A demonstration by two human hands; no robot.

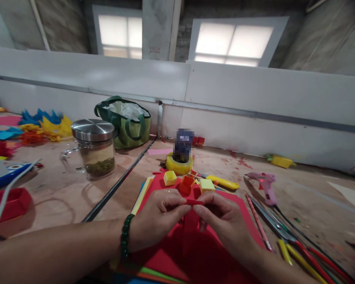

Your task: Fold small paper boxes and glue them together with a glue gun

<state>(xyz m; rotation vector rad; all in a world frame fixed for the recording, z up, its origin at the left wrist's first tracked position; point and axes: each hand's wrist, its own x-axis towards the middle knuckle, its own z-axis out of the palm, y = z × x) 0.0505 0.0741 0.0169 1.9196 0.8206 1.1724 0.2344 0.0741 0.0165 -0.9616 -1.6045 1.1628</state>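
Observation:
Between the fingertips of both hands is a red foam or paper piece, its top edge pinched level and a strip hanging below. My left hand, with a dark green bead bracelet at the wrist, grips its left end. On the right end, my right hand closes thumb and fingers. Beneath them lies a stack of coloured sheets, a red sheet uppermost. Just beyond the fingers sit a yellow box, an orange-red open box and a pale yellow box.
A pink glue gun, pencil and long shears lie right. A yellow cutter and tape roll are behind the stack. Left stand a glass tea mug, green bag and red tray.

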